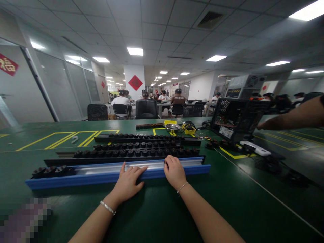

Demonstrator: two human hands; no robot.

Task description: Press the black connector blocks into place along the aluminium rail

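A long blue channel (81, 180) with a shiny metal strip (101, 168) inside lies across the green table in front of me. Several black round-topped modules (50, 171) sit in its left end. My left hand (129, 181) rests over the channel's middle, fingers spread apart. Further right, my right hand (174, 170) is at the channel with its fingers curled together. A bit of something dark shows at its fingertips, too small to name. Just behind the blue channel is a black rail (106, 161).
More black rails with rows of modules (136, 153) lie behind. A metal bowl (172, 127), yellow trays (189, 128) and cables are further back. An opened computer case (227, 121) stands right, near a white device (255, 148). Another person's arm (293, 116) reaches in from the right.
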